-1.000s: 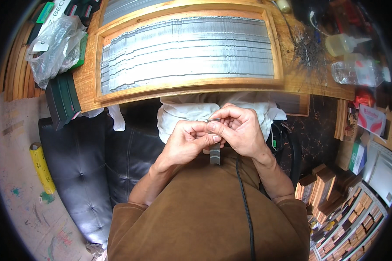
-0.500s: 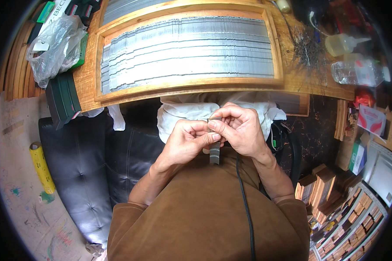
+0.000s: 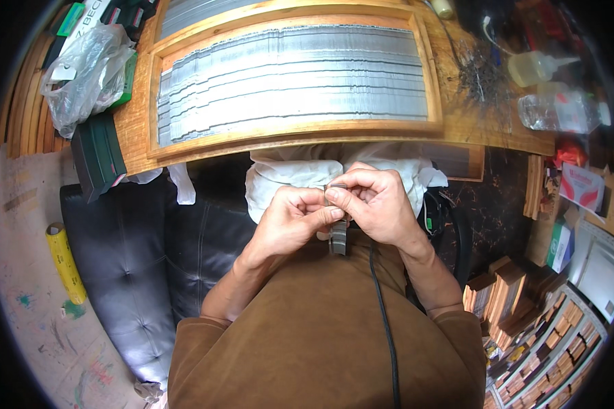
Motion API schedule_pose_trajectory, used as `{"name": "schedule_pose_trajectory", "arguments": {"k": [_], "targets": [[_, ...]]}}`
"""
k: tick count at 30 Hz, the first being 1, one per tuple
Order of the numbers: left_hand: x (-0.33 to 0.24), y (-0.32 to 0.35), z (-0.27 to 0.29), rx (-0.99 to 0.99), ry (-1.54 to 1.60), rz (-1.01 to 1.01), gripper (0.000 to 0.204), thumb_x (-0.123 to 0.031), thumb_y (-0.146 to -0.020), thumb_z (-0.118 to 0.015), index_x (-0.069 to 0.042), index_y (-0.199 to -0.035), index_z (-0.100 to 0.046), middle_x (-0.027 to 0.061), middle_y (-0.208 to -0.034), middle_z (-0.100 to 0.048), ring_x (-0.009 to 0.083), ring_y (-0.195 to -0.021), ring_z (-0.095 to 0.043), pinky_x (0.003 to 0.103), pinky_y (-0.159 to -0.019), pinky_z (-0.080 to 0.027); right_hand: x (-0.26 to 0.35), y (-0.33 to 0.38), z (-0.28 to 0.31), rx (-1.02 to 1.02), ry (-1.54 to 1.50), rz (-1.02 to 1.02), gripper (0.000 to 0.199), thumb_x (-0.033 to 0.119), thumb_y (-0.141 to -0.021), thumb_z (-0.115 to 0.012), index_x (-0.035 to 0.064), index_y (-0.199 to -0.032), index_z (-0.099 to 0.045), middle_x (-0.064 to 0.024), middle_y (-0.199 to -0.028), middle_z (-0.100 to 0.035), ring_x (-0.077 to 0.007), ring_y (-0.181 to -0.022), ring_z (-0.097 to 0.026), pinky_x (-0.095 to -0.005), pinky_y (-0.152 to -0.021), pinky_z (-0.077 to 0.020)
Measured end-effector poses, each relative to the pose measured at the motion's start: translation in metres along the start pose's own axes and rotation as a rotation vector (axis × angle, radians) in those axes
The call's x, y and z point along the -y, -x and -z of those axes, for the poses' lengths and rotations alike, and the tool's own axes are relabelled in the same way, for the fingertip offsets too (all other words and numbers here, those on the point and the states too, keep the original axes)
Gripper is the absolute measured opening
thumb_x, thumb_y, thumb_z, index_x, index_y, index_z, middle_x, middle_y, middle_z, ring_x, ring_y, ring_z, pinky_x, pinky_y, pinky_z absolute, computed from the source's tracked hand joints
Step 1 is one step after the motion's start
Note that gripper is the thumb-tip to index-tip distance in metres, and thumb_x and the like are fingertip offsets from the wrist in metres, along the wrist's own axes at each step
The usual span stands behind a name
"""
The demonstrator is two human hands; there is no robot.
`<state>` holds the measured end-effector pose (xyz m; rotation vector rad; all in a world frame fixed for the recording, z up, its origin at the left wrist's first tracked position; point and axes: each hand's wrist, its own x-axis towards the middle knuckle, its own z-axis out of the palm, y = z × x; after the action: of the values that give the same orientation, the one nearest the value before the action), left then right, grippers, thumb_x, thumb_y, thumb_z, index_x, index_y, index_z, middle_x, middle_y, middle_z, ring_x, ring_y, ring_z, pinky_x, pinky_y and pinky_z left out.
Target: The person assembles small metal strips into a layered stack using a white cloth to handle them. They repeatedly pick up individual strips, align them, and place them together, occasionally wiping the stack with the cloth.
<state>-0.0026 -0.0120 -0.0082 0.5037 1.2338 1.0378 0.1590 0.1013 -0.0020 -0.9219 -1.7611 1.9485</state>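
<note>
Nothing has shifted since a second ago: left hand and right hand stay pinched together on a small grey strip, held at six o'clock below the wooden tray.

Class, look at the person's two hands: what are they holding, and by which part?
Both the left hand and right hand pinch a small dark grey strip by its upper end; its lower end hangs free.

Wooden frame orange-brown, silver-grey ridged strips inside. Cloth below frame white. Seat black, tufted. Shirt brown. Roll yellow.
</note>
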Motion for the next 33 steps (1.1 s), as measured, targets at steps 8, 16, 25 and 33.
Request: {"name": "schedule_pose_trajectory", "arguments": {"k": [8, 16, 25, 33], "targets": [[-0.003, 0.0, -0.002, 0.014, 0.029, 0.004, 0.015, -0.012, -0.1, -0.077, 0.003, -0.103, -0.079, -0.0003, -0.075, -0.07, 0.0045, -0.065, -0.055, 0.022, -0.058, -0.046, -0.002, 0.001, -0.002, -0.027, -0.019, 0.032, 0.009, 0.005, -0.096, -0.075, -0.0033, -0.097, -0.079, -0.0024, -0.083, -0.066, -0.0047, -0.068, -0.057, -0.0229, -0.06, -0.0458], [-0.006, -0.001, -0.002, 0.008, 0.027, 0.036, 0.016, -0.011, -0.1, -0.076, 0.004, -0.104, -0.077, 0.0019, -0.079, -0.071, 0.0062, -0.069, -0.059, 0.023, -0.062, -0.049, -0.005, 0.002, -0.002, -0.069, -0.05, 0.022, 0.011, 0.007, -0.097, -0.075, -0.0034, -0.097, -0.079, -0.0012, -0.083, -0.065, -0.0036, -0.068, -0.055, -0.0229, -0.06, -0.0445], [-0.003, 0.0, 0.008, -0.13, 0.123, -0.095, 0.032, -0.012, -0.1, -0.075, 0.01, -0.123, -0.069, 0.0227, -0.108, -0.078, 0.0296, -0.095, -0.079, 0.038, -0.081, -0.066, 0.065, 0.004, 0.094, -0.247, 0.0, 0.064, 0.014, 0.012, -0.098, -0.076, -0.0002, -0.102, -0.081, -0.0024, -0.083, -0.072, -0.0049, -0.068, -0.06, -0.0216, -0.059, -0.0486], [-0.005, -0.008, 0.005, 0.002, 0.066, -0.099, 0.032, -0.012, -0.1, -0.075, 0.008, -0.125, -0.069, 0.0224, -0.107, -0.079, 0.0287, -0.094, -0.079, 0.037, -0.08, -0.066, 0.08, -0.039, 0.263, -0.538, -0.075, 0.033, 0.027, 0.019, -0.096, -0.08, -0.001, -0.114, -0.078, 0.0012, -0.084, -0.071, -0.0037, -0.064, -0.057, -0.0207, -0.06, -0.0493]]}}
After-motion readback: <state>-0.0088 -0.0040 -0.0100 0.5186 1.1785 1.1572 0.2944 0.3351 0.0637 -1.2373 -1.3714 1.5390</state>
